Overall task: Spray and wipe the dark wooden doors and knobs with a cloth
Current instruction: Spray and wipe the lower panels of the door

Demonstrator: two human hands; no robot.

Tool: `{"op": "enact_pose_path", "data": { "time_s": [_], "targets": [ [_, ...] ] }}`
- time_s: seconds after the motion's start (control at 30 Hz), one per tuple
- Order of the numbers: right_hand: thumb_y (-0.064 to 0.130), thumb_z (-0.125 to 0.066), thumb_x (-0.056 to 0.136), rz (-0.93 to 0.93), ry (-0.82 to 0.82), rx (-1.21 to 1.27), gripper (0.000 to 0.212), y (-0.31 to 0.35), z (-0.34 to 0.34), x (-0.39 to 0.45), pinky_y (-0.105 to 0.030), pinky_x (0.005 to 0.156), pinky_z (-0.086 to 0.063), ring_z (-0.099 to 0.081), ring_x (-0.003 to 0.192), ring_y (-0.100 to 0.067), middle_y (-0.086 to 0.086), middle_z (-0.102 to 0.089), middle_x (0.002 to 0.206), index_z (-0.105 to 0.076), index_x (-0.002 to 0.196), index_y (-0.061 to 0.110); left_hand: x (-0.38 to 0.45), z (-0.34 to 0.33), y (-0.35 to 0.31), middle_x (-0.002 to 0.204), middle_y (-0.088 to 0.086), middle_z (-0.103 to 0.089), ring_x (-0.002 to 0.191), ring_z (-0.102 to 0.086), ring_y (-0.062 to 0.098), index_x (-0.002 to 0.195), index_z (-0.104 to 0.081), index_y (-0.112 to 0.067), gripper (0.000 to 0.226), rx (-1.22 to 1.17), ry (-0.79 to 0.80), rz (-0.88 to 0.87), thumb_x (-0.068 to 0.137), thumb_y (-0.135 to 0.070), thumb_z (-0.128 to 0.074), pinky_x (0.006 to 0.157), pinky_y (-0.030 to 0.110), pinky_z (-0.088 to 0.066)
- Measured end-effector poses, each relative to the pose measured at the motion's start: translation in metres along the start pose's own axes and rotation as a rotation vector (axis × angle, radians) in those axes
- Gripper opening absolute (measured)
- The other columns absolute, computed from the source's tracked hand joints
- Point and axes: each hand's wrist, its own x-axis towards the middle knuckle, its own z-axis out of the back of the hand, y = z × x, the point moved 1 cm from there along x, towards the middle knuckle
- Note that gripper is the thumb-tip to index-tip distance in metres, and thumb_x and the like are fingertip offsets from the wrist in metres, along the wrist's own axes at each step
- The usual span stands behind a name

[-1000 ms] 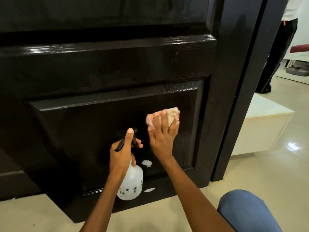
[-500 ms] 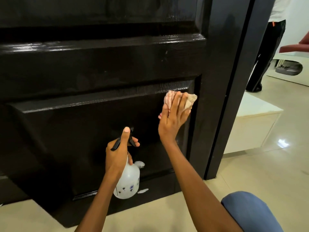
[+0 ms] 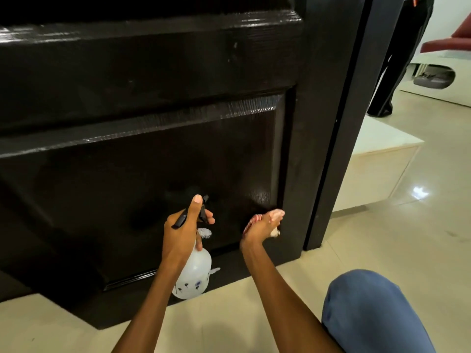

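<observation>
While the left hand [image 3: 182,233] keeps its grip curled round the neck of the white spray bottle [image 3: 194,273], thumb up by the black trigger, the right hand [image 3: 260,226] presses a pinkish cloth [image 3: 276,215] against the lower right corner of the dark door [image 3: 153,154] panel, fingers closed over it. A white foam patch [image 3: 205,233] sits between the hands.
</observation>
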Motion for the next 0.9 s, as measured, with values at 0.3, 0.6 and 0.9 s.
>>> {"op": "enact_pose_path", "data": {
  "time_s": [0.3,0.6,0.9],
  "targets": [
    [0.04,-0.035,0.109,0.8,0.134,-0.335,0.059,0.084,-0.071,-0.027,-0.05,0.127,-0.003,0.002,0.156,-0.013,0.013,0.0,0.169,-0.003,0.158,0.04,0.002,-0.004,0.02,0.087,0.01,-0.078,0.038,-0.046,0.013,0.09,-0.073,-0.005,0.067,-0.037,-0.027,-0.005,0.092,-0.065,-0.045,0.049,0.028,-0.044],
    [0.054,-0.033,0.106,0.348,-0.042,-0.311,0.066,-0.022,-0.007,0.026,-0.056,0.121,-0.026,-0.021,0.152,-0.029,-0.002,-0.011,0.17,-0.006,0.162,0.032,0.008,-0.011,0.031,0.086,0.008,-0.078,0.039,-0.046,0.014,0.089,-0.074,-0.005,0.065,0.002,0.004,0.013,0.097,-0.061,-0.043,0.051,0.024,-0.048],
    [0.045,-0.029,0.11,0.105,-0.107,-0.181,0.062,-0.041,0.025,0.03,-0.033,0.119,-0.014,-0.004,0.156,-0.021,0.008,0.005,0.17,0.002,0.162,0.031,-0.009,-0.003,0.063,0.069,0.0,-0.075,0.04,-0.045,0.019,0.084,-0.074,-0.008,0.061,0.003,-0.119,0.124,0.102,-0.058,-0.044,0.053,0.034,-0.046]
  ]
}}
